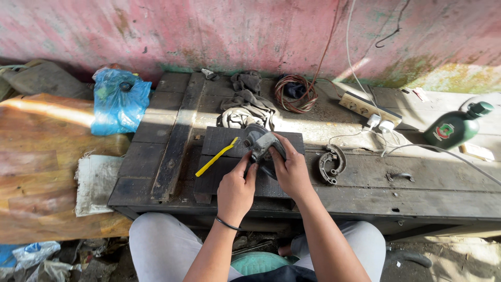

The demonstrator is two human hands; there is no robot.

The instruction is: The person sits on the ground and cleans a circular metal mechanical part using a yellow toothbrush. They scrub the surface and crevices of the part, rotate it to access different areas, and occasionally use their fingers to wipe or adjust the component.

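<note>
Both hands grip a curved grey metal brake shoe [261, 142] over a dark wooden board [222, 177] on the workbench [365, 193]. My left hand [236, 189] pinches its lower left end with thumb and fingers. My right hand [291, 169] wraps its right side from above. A yellow toothbrush [215, 157] lies on the board just left of the hands. A second brake shoe [332, 164] lies flat on the bench to the right of my right hand.
A grey rag [245, 107] and a coil of brown wire [295, 93] lie at the back. A white power strip [365, 107] with plugs sits at the back right beside a green bottle [455, 127]. A blue plastic bag [119, 102] rests at left.
</note>
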